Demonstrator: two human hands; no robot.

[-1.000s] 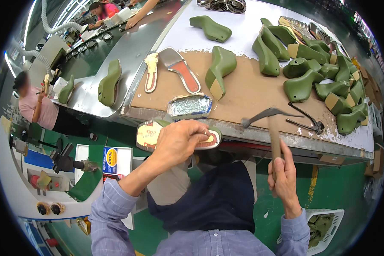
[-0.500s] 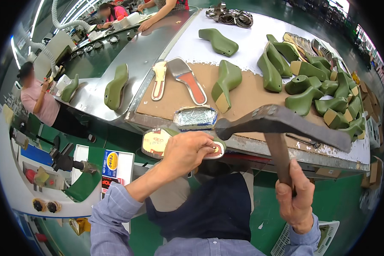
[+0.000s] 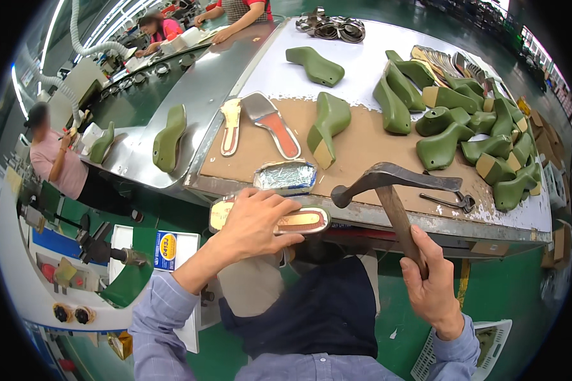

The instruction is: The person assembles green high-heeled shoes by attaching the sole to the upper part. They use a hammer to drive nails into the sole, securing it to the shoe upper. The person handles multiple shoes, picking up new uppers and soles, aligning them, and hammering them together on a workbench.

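Left grip: the left hand's grip (image 3: 258,222) is laid palm down across the green shoe last (image 3: 305,220), spread wide, fingers fanned toward its far edge and thumb stretched rightward along its near edge; how firmly it presses cannot be told.
Left arm: the forearm rises from the lower left, slanting up and rightward to the wrist, shirt cuff well short of the hand.
Shoe last: directly under the left grip, sole up, one end showing to the grip's left, the other to its right, with a pale, brown-edged insole on it.
Right grip: the right hand's grip (image 3: 433,279) is closed around the lower handle of the hammer (image 3: 397,219), thumb raised along the wood.
Right arm: the forearm comes from the lower right, leaning up and leftward, sleeve just below the wrist.
Hammer: its dark head lies beyond the right grip, round face leftward, long thin end rightward, apart from the last.
Nail tray: the tray (image 3: 313,180) sits on the table (image 3: 368,136), just beyond the left grip.
Pincers: the pincers (image 3: 467,203) lie beyond the right grip, slightly to its right.
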